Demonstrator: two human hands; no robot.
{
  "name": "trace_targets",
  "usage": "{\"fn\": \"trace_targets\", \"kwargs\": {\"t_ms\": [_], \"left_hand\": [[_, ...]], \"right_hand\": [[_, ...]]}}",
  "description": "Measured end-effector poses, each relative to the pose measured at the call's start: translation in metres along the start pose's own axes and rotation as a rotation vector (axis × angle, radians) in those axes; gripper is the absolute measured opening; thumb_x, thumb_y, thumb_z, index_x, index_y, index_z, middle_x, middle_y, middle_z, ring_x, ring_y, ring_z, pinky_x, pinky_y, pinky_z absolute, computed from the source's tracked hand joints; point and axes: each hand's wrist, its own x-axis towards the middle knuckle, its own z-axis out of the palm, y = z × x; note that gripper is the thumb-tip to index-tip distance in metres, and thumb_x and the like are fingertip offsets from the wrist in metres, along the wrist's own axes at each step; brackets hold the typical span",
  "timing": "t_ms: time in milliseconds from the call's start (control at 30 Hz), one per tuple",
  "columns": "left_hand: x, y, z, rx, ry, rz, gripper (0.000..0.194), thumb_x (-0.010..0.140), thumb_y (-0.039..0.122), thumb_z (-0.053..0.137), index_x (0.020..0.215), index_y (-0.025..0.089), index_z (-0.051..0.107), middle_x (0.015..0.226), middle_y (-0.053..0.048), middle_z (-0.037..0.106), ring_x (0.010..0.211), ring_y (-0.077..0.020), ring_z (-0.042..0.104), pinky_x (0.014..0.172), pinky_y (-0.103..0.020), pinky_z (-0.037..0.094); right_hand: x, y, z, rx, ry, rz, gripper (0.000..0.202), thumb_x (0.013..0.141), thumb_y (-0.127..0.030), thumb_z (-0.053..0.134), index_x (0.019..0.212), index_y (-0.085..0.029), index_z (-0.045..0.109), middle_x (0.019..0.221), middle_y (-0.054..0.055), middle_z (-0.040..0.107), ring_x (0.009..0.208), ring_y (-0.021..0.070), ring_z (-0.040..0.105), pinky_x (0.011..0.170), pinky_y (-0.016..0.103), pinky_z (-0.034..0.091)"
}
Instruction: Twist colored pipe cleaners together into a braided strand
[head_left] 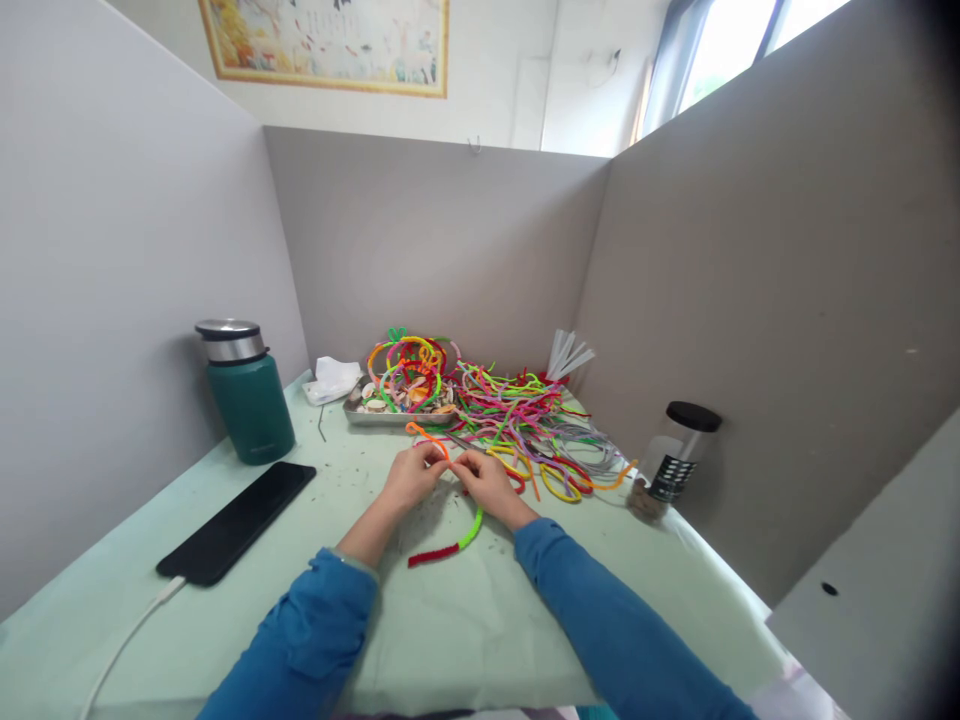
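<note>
In the head view, my left hand (411, 477) and my right hand (491, 486) meet above the middle of the table, fingertips pinched close together. Between them is an orange pipe cleaner (429, 437), its far end bent into a small loop that points away from me. A strand that is bright green and dark red, a fuzzy pipe cleaner (469, 535), curves out below my right hand onto the cloth; whether it joins the orange one is hidden by my fingers. Just beyond my right hand lie yellow pipe cleaner loops (510, 462).
A metal tray (397, 418) of small pieces and coloured loops stands at the back, beside a heap of pipe cleaners (517, 405). Left are a green bottle (251, 410), a phone (236, 525) with a cable, and tissues (335, 378). A black-lidded jar (671, 465) stands right. Grey partitions enclose the table.
</note>
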Motion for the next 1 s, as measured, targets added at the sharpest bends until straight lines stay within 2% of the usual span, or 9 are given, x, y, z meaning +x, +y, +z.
{"fn": "trace_targets", "kwargs": {"t_ms": [367, 767, 1000], "left_hand": [[0.0006, -0.0014, 0.0015, -0.080, 0.026, 0.075, 0.024, 0.071, 0.038, 0.055, 0.073, 0.016, 0.064, 0.072, -0.002, 0.065, 0.060, -0.0104, 0.053, 0.057, -0.020, 0.038], [0.0019, -0.0039, 0.0033, -0.082, -0.015, 0.033, 0.021, 0.072, 0.030, 0.054, 0.079, 0.016, 0.067, 0.073, -0.003, 0.065, 0.063, -0.0124, 0.055, 0.060, -0.022, 0.040], [0.0008, 0.0002, 0.0006, -0.004, -0.045, -0.019, 0.022, 0.072, 0.028, 0.052, 0.080, 0.016, 0.069, 0.074, -0.004, 0.067, 0.066, -0.0140, 0.057, 0.062, -0.022, 0.040]], "right_hand": [[0.0006, 0.0057, 0.0014, 0.054, -0.002, 0.033, 0.024, 0.081, -0.036, 0.047, 0.079, -0.016, 0.059, 0.063, -0.001, 0.056, 0.056, 0.0111, 0.049, 0.052, 0.021, 0.035], [0.0001, 0.0008, 0.0002, 0.004, 0.006, 0.002, 0.019, 0.080, -0.031, 0.048, 0.074, -0.016, 0.058, 0.062, -0.001, 0.056, 0.056, 0.0109, 0.048, 0.053, 0.021, 0.033], [-0.0010, 0.0018, 0.0017, -0.050, -0.007, 0.004, 0.024, 0.081, -0.035, 0.048, 0.074, -0.016, 0.060, 0.061, -0.001, 0.056, 0.056, 0.0107, 0.046, 0.052, 0.021, 0.031]]}}
